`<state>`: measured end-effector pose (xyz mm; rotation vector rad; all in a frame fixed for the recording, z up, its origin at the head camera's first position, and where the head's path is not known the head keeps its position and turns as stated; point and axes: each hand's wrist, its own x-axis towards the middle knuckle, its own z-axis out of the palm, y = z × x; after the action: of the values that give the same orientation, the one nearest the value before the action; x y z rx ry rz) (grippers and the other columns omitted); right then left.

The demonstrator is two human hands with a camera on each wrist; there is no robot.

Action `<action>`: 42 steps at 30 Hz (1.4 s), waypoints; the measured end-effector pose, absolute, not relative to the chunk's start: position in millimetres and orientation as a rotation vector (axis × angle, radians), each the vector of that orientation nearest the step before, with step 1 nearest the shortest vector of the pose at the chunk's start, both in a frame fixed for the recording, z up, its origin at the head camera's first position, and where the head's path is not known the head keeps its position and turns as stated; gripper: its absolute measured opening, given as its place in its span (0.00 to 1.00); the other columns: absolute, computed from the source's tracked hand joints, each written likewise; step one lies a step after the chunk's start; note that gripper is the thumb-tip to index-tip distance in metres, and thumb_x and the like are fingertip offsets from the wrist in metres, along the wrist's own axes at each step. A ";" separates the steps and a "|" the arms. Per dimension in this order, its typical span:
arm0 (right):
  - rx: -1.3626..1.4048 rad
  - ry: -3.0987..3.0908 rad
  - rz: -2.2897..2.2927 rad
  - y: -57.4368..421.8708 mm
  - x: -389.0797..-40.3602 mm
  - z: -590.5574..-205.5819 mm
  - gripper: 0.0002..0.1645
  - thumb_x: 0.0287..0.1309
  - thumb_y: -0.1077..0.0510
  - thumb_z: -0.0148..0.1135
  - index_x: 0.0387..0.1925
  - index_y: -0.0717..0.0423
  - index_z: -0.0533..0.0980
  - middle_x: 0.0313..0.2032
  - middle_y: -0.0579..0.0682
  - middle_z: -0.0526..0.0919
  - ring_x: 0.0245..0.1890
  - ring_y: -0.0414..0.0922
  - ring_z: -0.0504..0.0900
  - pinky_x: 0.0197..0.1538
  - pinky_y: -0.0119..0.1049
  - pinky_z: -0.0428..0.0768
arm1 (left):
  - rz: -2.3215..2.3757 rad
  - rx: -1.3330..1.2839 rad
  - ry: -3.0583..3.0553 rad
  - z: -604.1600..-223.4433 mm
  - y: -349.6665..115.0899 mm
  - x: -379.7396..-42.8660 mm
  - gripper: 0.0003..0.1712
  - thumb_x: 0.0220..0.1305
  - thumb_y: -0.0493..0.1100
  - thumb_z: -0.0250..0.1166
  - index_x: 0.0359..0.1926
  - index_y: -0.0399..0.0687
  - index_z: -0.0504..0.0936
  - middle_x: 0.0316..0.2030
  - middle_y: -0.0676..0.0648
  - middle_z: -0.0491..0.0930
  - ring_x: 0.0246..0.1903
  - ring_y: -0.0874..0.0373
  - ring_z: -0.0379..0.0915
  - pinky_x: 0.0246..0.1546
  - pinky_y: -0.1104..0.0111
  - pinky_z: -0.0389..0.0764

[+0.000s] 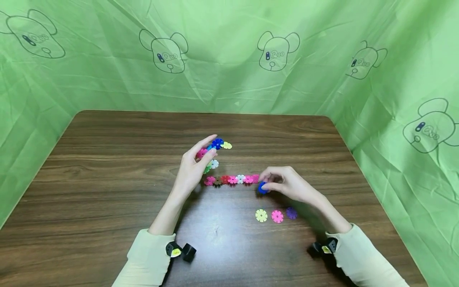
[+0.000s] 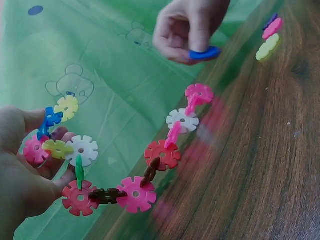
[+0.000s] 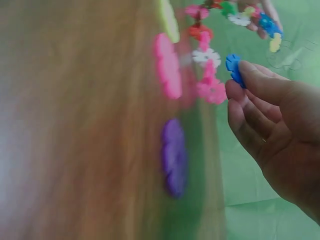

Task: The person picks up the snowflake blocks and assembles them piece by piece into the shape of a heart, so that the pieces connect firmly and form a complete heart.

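A chain of interlocking snowflake discs [image 2: 136,194] in pink, red, brown, white, green, blue and yellow curves across the middle of the table. My left hand [image 1: 191,165] grips its far end, thumb and fingers around the discs near a dark blue one [image 1: 217,144]. A yellow disc [image 1: 226,145] sticks out beyond the fingertips. Between thumb and fingers, my right hand [image 1: 291,184] pinches a loose blue snowflake disc [image 3: 233,69]. In the head view that disc is right by the pink disc [image 1: 255,178] at the chain's right end; the right wrist view has a gap between them.
Three loose discs lie in a row nearer the body: yellow [image 1: 261,215], pink [image 1: 277,216] and purple [image 1: 291,213]. The brown wooden table [image 1: 107,191] has rounded far corners. Green cloth [image 1: 229,87] with printed bear heads hangs behind it and at the sides.
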<state>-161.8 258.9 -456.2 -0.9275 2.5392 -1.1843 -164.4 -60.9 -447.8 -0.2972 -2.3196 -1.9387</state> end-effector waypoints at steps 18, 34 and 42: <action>-0.746 2.599 -1.676 208.1 -181.3 -425.1 0.09 0.64 0.61 0.70 0.46 0.52 0.85 0.39 0.54 0.90 0.37 0.50 0.88 0.41 0.36 0.86 | -1.995 -0.328 -2.288 -448.1 -59.3 -162.5 0.19 0.75 0.50 0.62 0.64 0.66 0.80 0.47 0.42 0.85 0.41 0.51 0.80 0.28 0.73 0.74; -0.656 2.659 -1.848 183.8 -187.0 -420.8 0.10 0.61 0.64 0.72 0.44 0.57 0.85 0.37 0.59 0.89 0.34 0.38 0.86 0.40 0.29 0.83 | -2.020 -0.395 -2.246 -448.7 -59.0 -163.6 0.19 0.74 0.43 0.63 0.62 0.62 0.82 0.50 0.44 0.84 0.41 0.59 0.76 0.37 0.69 0.79; -0.660 2.656 -1.901 180.0 -186.9 -424.7 0.09 0.61 0.63 0.72 0.43 0.57 0.85 0.36 0.59 0.90 0.34 0.36 0.86 0.41 0.29 0.83 | -2.013 -0.424 -2.274 -447.3 -58.0 -161.7 0.19 0.73 0.44 0.63 0.62 0.64 0.82 0.47 0.49 0.84 0.40 0.58 0.74 0.38 0.69 0.76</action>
<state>-186.9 180.0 -424.7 -0.6598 2.6555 -1.9014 -161.7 -58.0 -447.3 -0.4239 -2.2739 -2.0134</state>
